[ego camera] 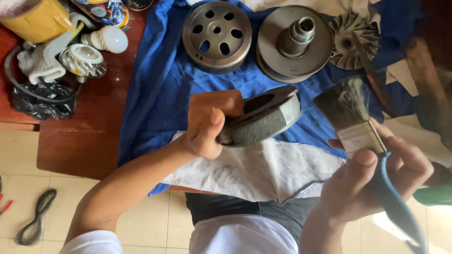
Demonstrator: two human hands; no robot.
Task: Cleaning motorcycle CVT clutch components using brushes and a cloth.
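Ring [263, 120] gripped in left hand [209, 124], paintbrush [353, 122] in right hand [372, 181]

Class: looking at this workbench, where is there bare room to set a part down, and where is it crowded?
Free: the white rag under the hands, and bare red table left of the blue cloth. Crowded: the cloth's far edge, with drum, pulley and fan; also the top-left corner.

Left hand [207, 124] raised, fingers curled tight; right hand [376, 181] seemingly pinched shut.
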